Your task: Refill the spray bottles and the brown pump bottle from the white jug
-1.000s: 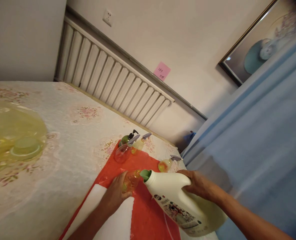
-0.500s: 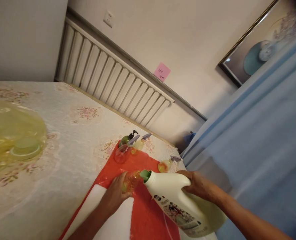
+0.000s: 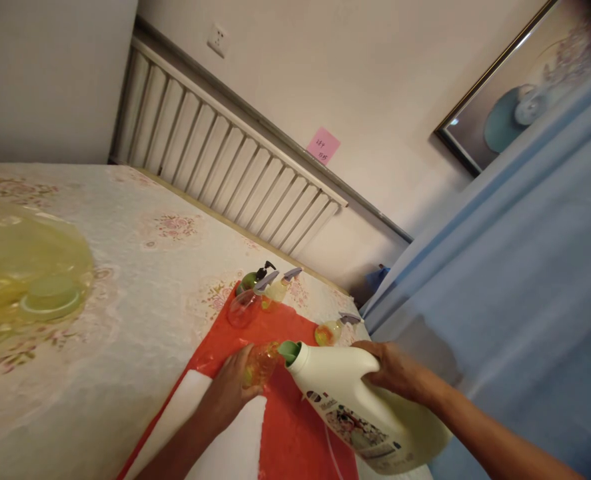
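Note:
My right hand grips the handle of a large white detergent jug, tilted so its green spout points left at a small clear bottle. My left hand is wrapped around that small bottle, which holds yellowish liquid and stands on a red plastic sheet. The jug's spout sits right at the bottle's mouth.
Three spray and pump bottles stand at the sheet's far corner, and another small spray bottle stands to the right. A white cloth lies under my left arm. A yellow bag with a green bowl is at left; a blue curtain hangs at right.

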